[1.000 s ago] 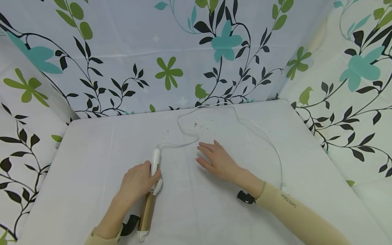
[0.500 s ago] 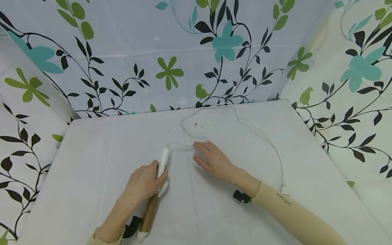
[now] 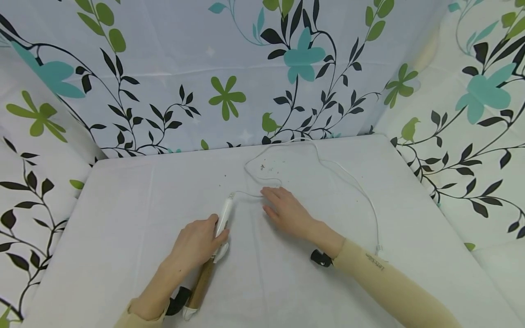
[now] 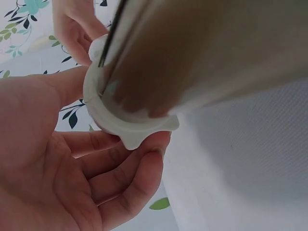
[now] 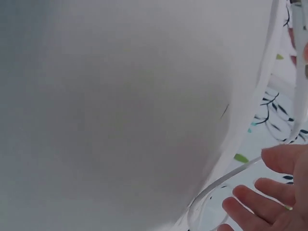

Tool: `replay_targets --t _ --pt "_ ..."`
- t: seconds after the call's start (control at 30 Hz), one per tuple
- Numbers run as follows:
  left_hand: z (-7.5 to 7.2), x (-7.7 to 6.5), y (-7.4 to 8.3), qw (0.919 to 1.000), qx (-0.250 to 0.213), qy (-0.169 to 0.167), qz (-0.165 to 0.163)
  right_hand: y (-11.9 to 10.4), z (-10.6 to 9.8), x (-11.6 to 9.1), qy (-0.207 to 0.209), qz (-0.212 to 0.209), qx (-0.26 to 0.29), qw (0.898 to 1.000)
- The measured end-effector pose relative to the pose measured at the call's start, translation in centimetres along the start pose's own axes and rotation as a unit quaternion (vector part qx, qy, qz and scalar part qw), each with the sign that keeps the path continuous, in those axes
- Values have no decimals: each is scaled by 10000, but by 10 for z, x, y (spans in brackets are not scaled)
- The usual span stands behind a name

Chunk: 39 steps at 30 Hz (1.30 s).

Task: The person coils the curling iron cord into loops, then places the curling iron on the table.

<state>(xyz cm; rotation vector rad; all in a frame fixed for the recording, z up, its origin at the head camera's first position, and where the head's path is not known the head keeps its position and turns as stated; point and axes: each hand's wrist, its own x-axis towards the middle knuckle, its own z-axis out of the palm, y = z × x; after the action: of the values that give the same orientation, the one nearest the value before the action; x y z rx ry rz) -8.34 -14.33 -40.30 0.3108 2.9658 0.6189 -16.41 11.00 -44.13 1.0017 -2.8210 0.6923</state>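
Observation:
In the head view a curling iron (image 3: pixel 225 213) with a white handle and a gold barrel lies slantwise on the table's left half. My left hand (image 3: pixel 196 241) grips its handle from above. Up close in the left wrist view, the thumb and fingers wrap the white collar (image 4: pixel 126 126) beside the shiny gold barrel (image 4: pixel 231 53). My right hand (image 3: pixel 290 214) is at the white power cord (image 3: pixel 248 194), its fingers loosely extended. The right wrist view shows the cord (image 5: pixel 231 174) running between the thumb and the slightly bent fingers, which are not closed on it.
The cord loops toward the table's back edge and comes down on the right to a white plug (image 3: pixel 380 251) by my right forearm. Small dark specks (image 3: pixel 262 167) dot the white tablecloth (image 3: pixel 164 191). Leaf-patterned curtains (image 3: pixel 164 59) hang behind and at both sides.
My left hand has shifted the curling iron's handle end to the right, swinging it more aslant. My right hand has moved slightly left onto the cord, and the cord's bend has shifted right.

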Motion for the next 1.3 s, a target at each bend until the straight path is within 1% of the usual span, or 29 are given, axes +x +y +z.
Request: replay_targets --t 0.23,0.3,0.53,0.8,1.1,1.2,1.3 --pt "-3 4 3 9999 62 -132 64 19 -2 6 -358 19 -689 9970" --pt "-3 4 3 9998 108 -167 78 23 -2 5 -387 -7 -825 9958" --pt "-3 8 1 9991 72 -420 61 31 -5 2 -290 -160 -983 9946" --pt "-2 15 -1 9971 113 -746 95 37 -7 -3 -432 -159 -1236 9913" --pt "-2 22 0 9938 39 -1105 80 39 -20 -11 -280 -271 -1846 9821" --pt "-1 25 1 9936 112 -1120 78 38 -25 -17 -193 -342 -2047 9780" --pt "-1 28 0 9945 275 -1010 92 37 -28 -21 -75 -405 -2116 9765"
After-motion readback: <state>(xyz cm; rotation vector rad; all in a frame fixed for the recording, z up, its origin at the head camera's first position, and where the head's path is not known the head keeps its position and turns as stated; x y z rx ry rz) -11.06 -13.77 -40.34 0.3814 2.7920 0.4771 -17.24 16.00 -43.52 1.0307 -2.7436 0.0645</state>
